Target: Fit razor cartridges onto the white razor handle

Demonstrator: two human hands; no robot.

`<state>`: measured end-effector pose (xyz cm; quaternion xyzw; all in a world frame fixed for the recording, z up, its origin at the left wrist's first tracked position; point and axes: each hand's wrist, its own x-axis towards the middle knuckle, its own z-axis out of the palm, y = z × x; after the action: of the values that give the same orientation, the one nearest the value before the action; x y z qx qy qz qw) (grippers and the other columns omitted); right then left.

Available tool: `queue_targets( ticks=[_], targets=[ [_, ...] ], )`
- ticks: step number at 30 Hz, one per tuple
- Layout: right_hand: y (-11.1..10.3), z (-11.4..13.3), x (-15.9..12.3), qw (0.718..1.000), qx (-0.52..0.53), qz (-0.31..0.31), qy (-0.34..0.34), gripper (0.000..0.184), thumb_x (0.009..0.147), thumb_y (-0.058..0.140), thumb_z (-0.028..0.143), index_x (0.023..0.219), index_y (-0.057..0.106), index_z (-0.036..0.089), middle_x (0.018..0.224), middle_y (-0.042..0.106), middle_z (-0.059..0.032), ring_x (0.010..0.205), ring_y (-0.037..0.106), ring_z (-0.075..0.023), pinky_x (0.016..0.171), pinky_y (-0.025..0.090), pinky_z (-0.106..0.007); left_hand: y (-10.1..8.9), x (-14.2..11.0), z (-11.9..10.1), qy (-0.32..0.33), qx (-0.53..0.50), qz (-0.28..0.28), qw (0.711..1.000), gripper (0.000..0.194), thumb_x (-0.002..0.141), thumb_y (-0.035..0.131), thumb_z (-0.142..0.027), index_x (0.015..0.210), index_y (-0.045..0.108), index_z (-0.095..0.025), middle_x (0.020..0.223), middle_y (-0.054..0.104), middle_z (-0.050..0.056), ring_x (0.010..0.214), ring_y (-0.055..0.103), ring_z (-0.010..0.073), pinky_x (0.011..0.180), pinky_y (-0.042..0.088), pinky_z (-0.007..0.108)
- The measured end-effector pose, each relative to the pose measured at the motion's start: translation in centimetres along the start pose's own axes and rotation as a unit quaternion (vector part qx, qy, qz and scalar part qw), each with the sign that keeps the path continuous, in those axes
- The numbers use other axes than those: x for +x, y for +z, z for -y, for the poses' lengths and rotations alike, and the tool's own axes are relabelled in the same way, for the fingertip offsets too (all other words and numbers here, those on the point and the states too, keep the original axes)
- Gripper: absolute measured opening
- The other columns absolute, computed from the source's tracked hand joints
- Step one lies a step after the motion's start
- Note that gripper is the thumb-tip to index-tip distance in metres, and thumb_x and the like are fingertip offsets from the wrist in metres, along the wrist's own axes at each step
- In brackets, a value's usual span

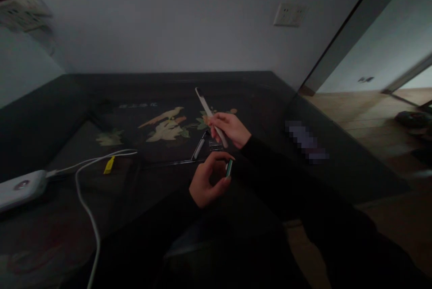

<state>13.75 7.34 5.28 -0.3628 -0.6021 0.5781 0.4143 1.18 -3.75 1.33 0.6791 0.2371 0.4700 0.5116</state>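
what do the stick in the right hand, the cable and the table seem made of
Stick: probably plastic, its pale shaft smooth-looking.
Cable: likely plastic-coated, white, bending in loose curves.
Table: dark, faint sheen; glass or lacquered wood, too dim to tell.

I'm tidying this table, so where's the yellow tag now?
In the head view, the yellow tag lies on the left of the table, by the white cable, right of the white device.

Right grip (234, 129) pinches beyond the curled, seemingly pinching left grip (204, 185)
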Motion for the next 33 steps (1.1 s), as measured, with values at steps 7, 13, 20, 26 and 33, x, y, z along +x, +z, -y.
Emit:
queue_targets(
  ticks=[7, 13, 20, 26, 33],
  targets=[
    [-6.2, -1.2, -9.9, 0.994, -0.079, -0.076, 0.028, 0.035, 0.083, 0.058, 0.042, 0.103, 0.063, 0.013, 0.052, 0.049, 0.0064, 0.038, 0.037, -0.0042, 0.035, 0.024, -0.017, 1.1, 0.6, 1.3, -0.112, -0.131, -0.028, 0.985, 0.044, 0.084, 0.055, -0.049, 0.113, 0.043, -0.018, 0.059, 0.05, -0.006, 0.037, 0.039, 0.0049, 0.034, 0.028, 0.015],
    [-5.4, -2.1, -11.9, 0.993, -0.101, -0.064, 0.023, 0.044, 0.091, 0.047, 0.041, 0.122, 0.06, 0.014, 0.065, 0.049, 0.0017, 0.052, 0.04, -0.0068, 0.046, 0.031, -0.02, 0.0, 1.7, 2.0, -0.1, -0.135, -0.126, 0.978, 0.039, 0.086, 0.056, -0.041, 0.114, 0.043, -0.018, 0.057, 0.052, -0.007, 0.035, 0.039, 0.0038, 0.033, 0.027, 0.014],
    [-4.5, -2.2, -12.5, 0.996, -0.046, 0.026, 0.073, 0.043, 0.091, 0.047, 0.033, 0.132, 0.052, 0.02, 0.069, 0.047, 0.0018, 0.049, 0.039, -0.0056, 0.044, 0.029, -0.019, -0.4, 1.5, 2.3, -0.093, -0.154, -0.123, 0.976, 0.036, 0.086, 0.058, -0.037, 0.114, 0.045, -0.019, 0.057, 0.052, -0.007, 0.035, 0.04, 0.0032, 0.034, 0.027, 0.013],
    [-4.2, -2.6, -12.3, 0.995, -0.032, 0.041, 0.091, 0.041, 0.089, 0.051, 0.029, 0.13, 0.054, 0.022, 0.07, 0.046, 0.0021, 0.051, 0.037, -0.0054, 0.043, 0.029, -0.018, -0.3, 1.4, 2.2, -0.1, -0.176, -0.122, 0.972, 0.038, 0.082, 0.063, -0.038, 0.112, 0.045, -0.02, 0.057, 0.053, -0.008, 0.033, 0.041, 0.0028, 0.032, 0.028, 0.012],
    [-4.0, -2.4, -12.1, 0.993, -0.055, 0.044, 0.097, 0.04, 0.09, 0.051, 0.029, 0.129, 0.055, 0.023, 0.07, 0.048, 0.0017, 0.051, 0.039, -0.0059, 0.043, 0.03, -0.019, -0.2, 1.5, 1.9, -0.108, -0.188, -0.157, 0.964, 0.044, 0.074, 0.071, -0.038, 0.107, 0.05, -0.019, 0.065, 0.053, -0.006, 0.036, 0.043, 0.0015, 0.033, 0.032, 0.012]
  ],
)
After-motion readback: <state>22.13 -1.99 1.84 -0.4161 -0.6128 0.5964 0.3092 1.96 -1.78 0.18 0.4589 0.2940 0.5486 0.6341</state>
